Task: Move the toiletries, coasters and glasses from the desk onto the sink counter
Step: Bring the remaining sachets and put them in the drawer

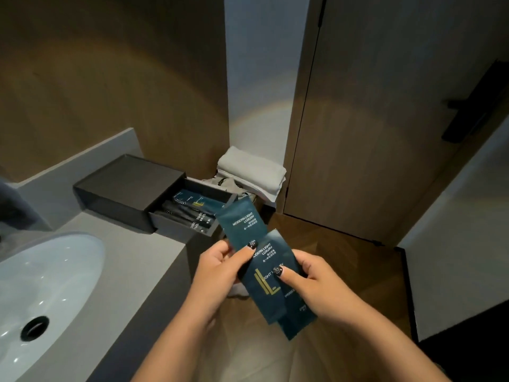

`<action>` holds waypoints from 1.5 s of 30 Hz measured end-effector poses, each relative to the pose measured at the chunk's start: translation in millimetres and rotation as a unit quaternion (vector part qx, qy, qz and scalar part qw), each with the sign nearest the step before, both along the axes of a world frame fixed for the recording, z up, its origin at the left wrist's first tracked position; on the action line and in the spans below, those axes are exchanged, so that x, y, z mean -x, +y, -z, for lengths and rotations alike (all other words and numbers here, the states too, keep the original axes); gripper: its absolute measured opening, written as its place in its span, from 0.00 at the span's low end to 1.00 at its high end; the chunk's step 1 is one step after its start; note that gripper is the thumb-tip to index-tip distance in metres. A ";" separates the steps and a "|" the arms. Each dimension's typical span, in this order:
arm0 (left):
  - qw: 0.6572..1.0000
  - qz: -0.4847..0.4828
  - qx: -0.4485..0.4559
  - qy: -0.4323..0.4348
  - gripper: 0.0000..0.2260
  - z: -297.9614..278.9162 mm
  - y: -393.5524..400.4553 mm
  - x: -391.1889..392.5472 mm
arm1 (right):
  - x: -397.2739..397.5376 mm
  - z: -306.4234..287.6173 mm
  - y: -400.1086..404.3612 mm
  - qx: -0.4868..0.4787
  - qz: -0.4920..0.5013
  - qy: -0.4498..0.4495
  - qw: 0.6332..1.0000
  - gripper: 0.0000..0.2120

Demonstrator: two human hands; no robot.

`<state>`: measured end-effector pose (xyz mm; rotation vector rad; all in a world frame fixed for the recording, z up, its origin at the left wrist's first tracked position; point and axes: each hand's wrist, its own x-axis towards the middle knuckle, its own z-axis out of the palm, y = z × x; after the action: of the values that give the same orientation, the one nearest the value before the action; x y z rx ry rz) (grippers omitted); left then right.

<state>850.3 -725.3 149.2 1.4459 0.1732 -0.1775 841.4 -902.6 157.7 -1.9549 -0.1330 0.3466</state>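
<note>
The grey sink counter (115, 260) runs from the lower left to a square end edge at mid-frame; beyond that edge lies open wood floor (344, 252) up to the closed door (385, 119). The white basin (46, 285) is sunk into the counter, its left part cut off by the frame edge, with a dark drain (35, 328) at its bottom. A strip of bare counter separates the basin rim from the end edge.

At the back of the counter, against the wall, sits a black drawer box (124, 186). Its drawer (192, 213) is pulled out toward the counter end and holds dark packets; only part of the lettering on them can be read. Behind the drawer, folded white towels (250, 175) are stacked — what supports them is hidden.

Both hands are off the counter, past its end edge, above the floor. The left hand (217, 266) pinches a teal sachet (242, 221) with thumb on top, the sachet pointing up toward the drawer. The right hand (311, 279) grips a second group of teal sachets (270, 296), thumb pressed on the front face. The two groups overlap between the hands — the exact number of sachets cannot be told. The lower sachet ends hang free.
</note>
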 end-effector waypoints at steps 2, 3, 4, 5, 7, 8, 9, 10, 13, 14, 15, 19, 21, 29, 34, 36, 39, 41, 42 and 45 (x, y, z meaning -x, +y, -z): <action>1.000 -0.013 0.016 0.016 0.08 2.5 -15.3 -8.9 | -13.4 -1.3 -17.9 0.007 -0.029 0.008 1.000 0.07; 0.999 -0.018 0.022 0.018 0.08 3.1 -21.7 -12.9 | -19.4 -0.6 -25.7 0.004 -0.034 0.008 0.999 0.07; 0.999 -0.026 0.026 0.018 0.08 4.5 -26.7 -17.5 | -25.0 0.5 -32.9 -0.001 -0.034 0.007 0.999 0.07; 0.998 -0.041 0.033 0.016 0.08 4.4 -30.3 -22.1 | -30.8 2.5 -39.1 -0.007 -0.027 0.006 1.000 0.07; 0.995 -0.084 0.048 0.020 0.07 6.8 -32.6 -33.7 | -43.5 7.9 -48.7 -0.028 0.001 0.002 1.000 0.07; 0.993 -0.102 0.049 0.025 0.07 8.9 -31.3 -40.5 | -51.0 10.7 -52.3 -0.041 0.020 -0.002 0.999 0.07; 0.991 -0.118 0.048 0.033 0.08 11.4 -29.0 -47.2 | -59.1 13.6 -55.1 -0.055 0.039 -0.005 0.998 0.07; 0.989 -0.134 0.037 0.041 0.08 15.9 -25.7 -54.1 | -67.5 15.8 -56.8 -0.066 0.056 -0.005 0.996 0.08; 0.979 -0.188 0.025 0.077 0.09 32.7 -11.4 -74.0 | -96.6 24.7 -56.5 -0.103 0.100 0.002 0.990 0.08; 0.974 -0.203 0.039 0.093 0.09 38.5 -6.5 -81.3 | -107.1 28.0 -54.7 -0.112 0.111 0.004 0.988 0.08; 0.969 -0.213 0.061 0.110 0.09 43.2 -1.9 -89.3 | -118.3 31.3 -51.7 -0.118 0.116 0.007 0.986 0.08; 0.951 -0.224 0.138 0.160 0.07 52.9 17.7 -128.3 | -167.1 39.7 -35.3 -0.119 0.102 0.021 0.987 0.08; 0.944 -0.238 0.154 0.169 0.07 57.2 30.9 -152.7 | -194.0 42.0 -26.0 -0.119 0.091 0.025 0.988 0.08; 0.945 -0.296 -0.011 0.141 0.11 92.1 80.5 -241.2 | -292.4 38.1 18.0 -0.118 0.032 0.040 0.992 0.09; 0.942 -0.294 -0.112 0.117 0.16 103.9 76.9 -260.4 | -328.3 45.2 39.8 -0.122 0.009 0.042 0.992 0.08; 0.943 -0.284 -0.129 0.118 0.16 106.2 75.6 -263.6 | -337.1 50.1 46.5 -0.124 -0.001 0.060 0.990 0.09; 0.934 -0.288 -0.163 0.133 0.13 110.3 81.5 -266.0 | -350.1 54.6 54.5 -0.115 -0.027 0.064 0.991 0.08; 0.921 -0.312 -0.180 0.147 0.11 113.7 86.7 -265.9 | -359.3 55.8 58.8 -0.114 -0.047 0.067 0.990 0.09; 0.915 -0.329 -0.180 0.150 0.10 115.6 88.7 -266.1 | -364.1 56.4 60.6 -0.112 -0.059 0.067 0.990 0.09; 0.891 -0.380 -0.200 0.145 0.12 118.4 92.3 -269.2 | -377.8 57.0 65.0 -0.109 -0.095 0.070 0.987 0.10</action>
<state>1119.5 -633.0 30.7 1.6444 1.0542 0.3072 1219.2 -837.6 100.7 -1.6994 -0.2560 0.5697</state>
